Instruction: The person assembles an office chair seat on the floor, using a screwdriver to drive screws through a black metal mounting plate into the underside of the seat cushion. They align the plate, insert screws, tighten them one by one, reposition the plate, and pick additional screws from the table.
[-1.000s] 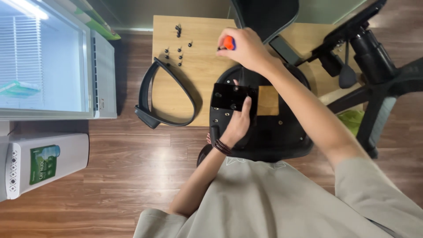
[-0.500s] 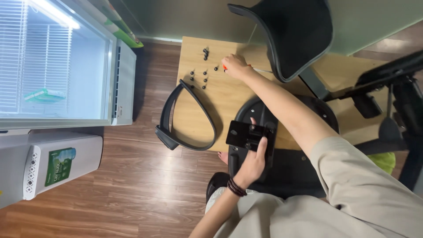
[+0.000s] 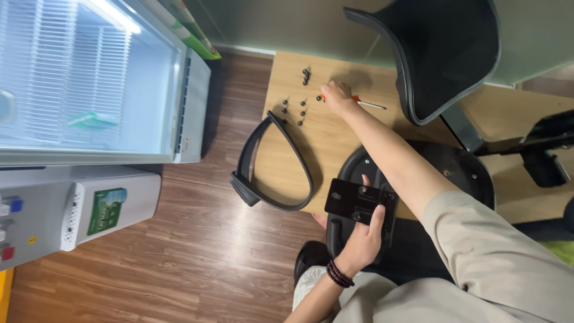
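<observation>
My left hand (image 3: 361, 241), with a bead bracelet at the wrist, holds a black metal plate (image 3: 357, 202) flat against the upturned black chair seat (image 3: 463, 174). My right hand (image 3: 338, 96) reaches far out over the light wooden board (image 3: 323, 143) and is closed over the orange handle of a screwdriver (image 3: 369, 104), whose metal shaft points right along the board. Several small black screws (image 3: 298, 109) lie just left of that hand. A black curved armrest loop (image 3: 274, 161) rests on the board's left edge.
A black chair backrest (image 3: 448, 54) stands at the top right, with the chair base (image 3: 547, 155) beside it. A glass-fronted lit cooler (image 3: 89, 78) and a white dispenser (image 3: 81, 215) stand on the wooden floor (image 3: 197, 263) to the left.
My view has shifted left. My right hand has come down onto the board with the screwdriver, next to the screws. My left hand keeps hold of the black plate.
</observation>
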